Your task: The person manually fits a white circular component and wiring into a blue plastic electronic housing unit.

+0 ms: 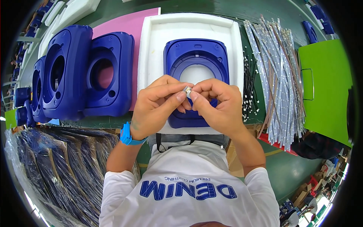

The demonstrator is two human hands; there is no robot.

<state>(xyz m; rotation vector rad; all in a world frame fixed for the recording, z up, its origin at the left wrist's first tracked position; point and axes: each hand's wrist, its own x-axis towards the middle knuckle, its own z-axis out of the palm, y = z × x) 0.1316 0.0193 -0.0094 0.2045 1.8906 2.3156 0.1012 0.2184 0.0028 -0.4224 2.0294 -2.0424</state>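
Note:
Both my hands meet over a blue plastic housing (174,51) with a large round opening, which lies in a white foam tray (151,56). Thumb and forefinger of my left hand (157,102) are closed on a small silver-and-white part (187,90), too small to name exactly. From the other side, my right hand (219,104) pinches the same part or a white piece touching it; the fingertips hide where one ends. The hands cover part of the housing's lower half. A blue band is on my left wrist.
More blue housings (123,72) stand upright at the left, by a pink sheet (130,26). Right of the tray lie black cables with white plugs (249,90) and a heap of light strips (278,75). Farther right is a green board (327,87). Plastic-wrapped goods (68,162) sit lower left.

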